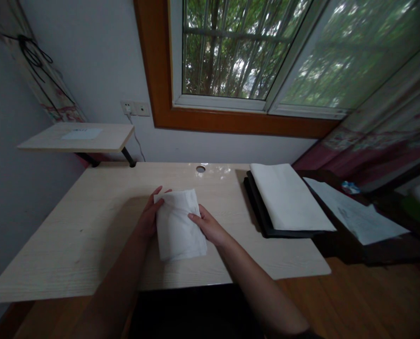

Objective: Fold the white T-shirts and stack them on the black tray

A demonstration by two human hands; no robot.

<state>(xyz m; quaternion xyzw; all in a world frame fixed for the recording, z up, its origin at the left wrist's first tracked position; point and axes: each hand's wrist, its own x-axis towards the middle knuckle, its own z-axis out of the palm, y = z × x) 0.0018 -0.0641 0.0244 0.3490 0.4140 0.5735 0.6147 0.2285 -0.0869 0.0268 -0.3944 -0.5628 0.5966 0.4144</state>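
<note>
A folded white cloth [180, 226], soft and slightly creased, is held up over the front middle of the desk. My left hand [151, 213] grips its left edge, with the thumb on the near face and the other fingers partly hidden behind. On the right edge, my right hand [207, 224] pinches it the same way, thumb in front. Both hands are closed on the cloth. Its underside, and whether it touches the desk, cannot be seen.
The pale wooden desk [65, 226] has a raised shelf [107, 136] at back left, bearing a paper sheet [82, 134]. A black flat object [255, 207] under white sheets [289, 197] lies at right. Beyond it, papers [354, 216] rest on a dark surface. A cable hole [200, 169] sits at the back.
</note>
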